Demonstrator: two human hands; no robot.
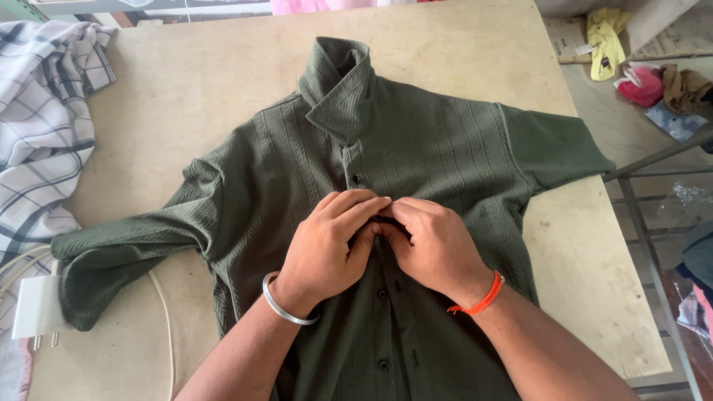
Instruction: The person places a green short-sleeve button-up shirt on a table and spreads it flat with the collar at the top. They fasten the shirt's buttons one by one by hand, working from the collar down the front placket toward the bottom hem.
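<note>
A dark green ribbed shirt (pixel 438 148) lies face up on a beige table (pixel 186 82), collar standing at the far end and both short sleeves spread out. My left hand (pixel 327 241), with a silver bangle on the wrist, and my right hand (pixel 434 245), with an orange thread on the wrist, meet at the middle of the shirt's front placket. The fingertips of both hands pinch the fabric there, over a button that is hidden beneath them. Dark buttons show above and below the hands.
A white and grey checked cloth (pixel 41 126) is heaped at the table's left edge. A white plug adapter (pixel 37 308) with a cable (pixel 165 312) lies near the left sleeve. Clothes (pixel 653 82) lie on the floor to the right, beside a metal frame (pixel 639 208).
</note>
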